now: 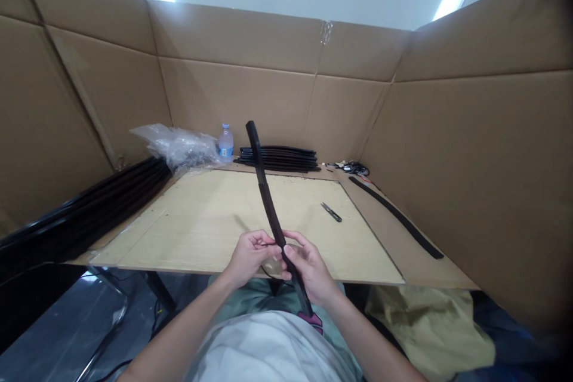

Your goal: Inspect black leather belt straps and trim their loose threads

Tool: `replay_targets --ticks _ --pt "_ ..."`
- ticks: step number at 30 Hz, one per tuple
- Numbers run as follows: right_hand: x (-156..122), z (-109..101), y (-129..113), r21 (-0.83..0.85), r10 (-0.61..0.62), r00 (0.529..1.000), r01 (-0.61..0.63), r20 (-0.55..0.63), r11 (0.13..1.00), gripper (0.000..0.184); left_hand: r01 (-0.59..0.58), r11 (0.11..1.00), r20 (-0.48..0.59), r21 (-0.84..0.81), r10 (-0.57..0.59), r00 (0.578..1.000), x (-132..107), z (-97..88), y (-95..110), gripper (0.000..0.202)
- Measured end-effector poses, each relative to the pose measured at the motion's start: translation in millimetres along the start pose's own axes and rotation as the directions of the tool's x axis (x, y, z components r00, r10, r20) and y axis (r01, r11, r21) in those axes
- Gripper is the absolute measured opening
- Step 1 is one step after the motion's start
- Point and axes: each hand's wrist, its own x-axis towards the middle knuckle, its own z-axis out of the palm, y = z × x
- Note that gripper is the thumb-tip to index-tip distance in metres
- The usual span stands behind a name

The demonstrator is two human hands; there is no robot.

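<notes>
Item, far left: bundle of long black strips point(89, 209), lying along the left edge of the table point(201, 221), running from near left to far. Item, far left-centre: crumpled clear plastic bag point(179, 146), resting on the far end of that bundle. Item: small water bottle point(225, 142), upright, just right of the bag, against the cardboard wall point(470, 161). Item, far centre: flat stack of black strips point(280, 158), laid crosswise at the foot of the wall. Item, near centre: left grip point(250, 256), a bare hand, fingers curled and pinched in against the left side of the held strip point(264, 185). The held strip is long, black and slightly curved. Its low end reaches down to the person's lap, its middle passes between the two grips, and its upper end is tilted up and away to the far left, clear above the table. Item: right grip point(308, 268), a bare hand, clenched around the same strip just below and right of the left grip, the two nearly touching. Item, right of centre: small snips point(331, 212), flat on the table, well apart from both grips. Item, far right: tangle of small dark parts point(353, 168). Item, right edge: single black strip point(396, 216), lying loose from far to near.
</notes>
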Motion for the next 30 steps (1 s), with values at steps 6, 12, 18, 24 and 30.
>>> replay_targets --ticks 6,12,18,24,30 --pt "0 5 3 -0.033 -0.017 0.999 0.018 0.036 0.999 0.031 -0.012 1.0 -0.011 -0.002 0.012 1.0 3 -7.0 -5 0.027" --pt "0 4 12 -0.062 -0.046 0.999 0.045 -0.002 0.997 0.02 -0.038 0.999 0.047 -0.024 0.039 0.998 2 -7.3 -3 0.021" --pt "-2 6 11 -0.089 -0.069 0.997 0.067 -0.019 0.994 0.028 0.037 0.999 0.098 -0.003 -0.036 0.995 -3 -4.9 0 0.024" --pt "-4 11 7 -0.069 -0.075 0.997 0.076 0.015 0.995 0.029 0.079 0.995 0.154 -0.061 -0.069 0.986 -5 -1.9 1 0.025" --pt "-4 9 10 -0.019 -0.052 0.998 0.051 -0.027 0.999 0.026 0.033 0.999 0.093 0.017 -0.034 0.995 -4 -1.8 2 0.026"
